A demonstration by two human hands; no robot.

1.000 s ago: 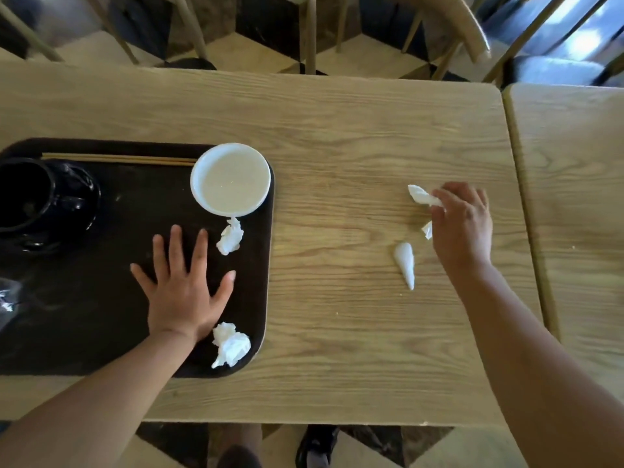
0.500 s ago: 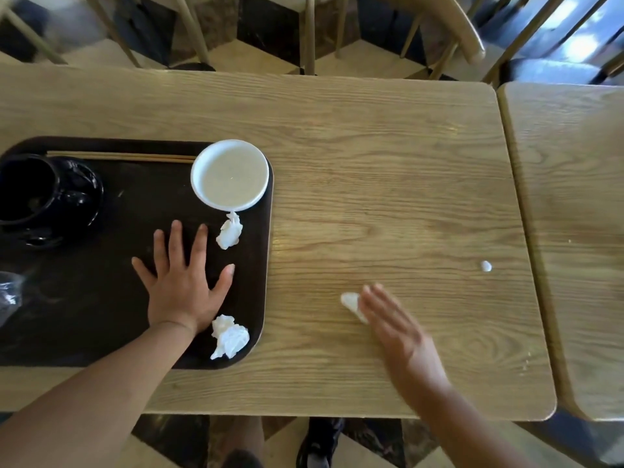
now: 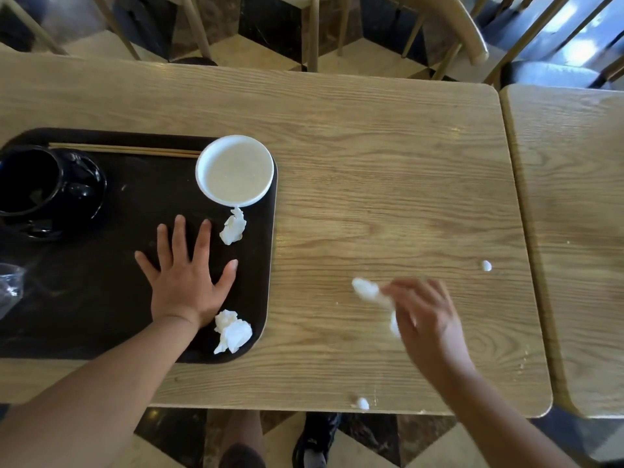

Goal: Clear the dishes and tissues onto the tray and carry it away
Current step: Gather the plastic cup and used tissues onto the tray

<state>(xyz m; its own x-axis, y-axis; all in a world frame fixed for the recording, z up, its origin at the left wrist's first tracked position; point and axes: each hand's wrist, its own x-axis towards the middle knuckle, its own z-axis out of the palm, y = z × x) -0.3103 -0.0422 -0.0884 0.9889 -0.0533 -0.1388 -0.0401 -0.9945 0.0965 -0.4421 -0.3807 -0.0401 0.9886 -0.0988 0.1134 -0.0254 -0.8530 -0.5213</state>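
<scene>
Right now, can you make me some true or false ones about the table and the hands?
1. The left hand lies flat on the tray. True.
2. The white bowl sits on the bare table. False: it is on the tray.
3. The right hand is at a tissue on the table. True.
4. The chopsticks lie off the tray. False: they lie along its far edge.
5. Two crumpled tissues, one near the bowl and one by the wrist, are on the tray. True.
</scene>
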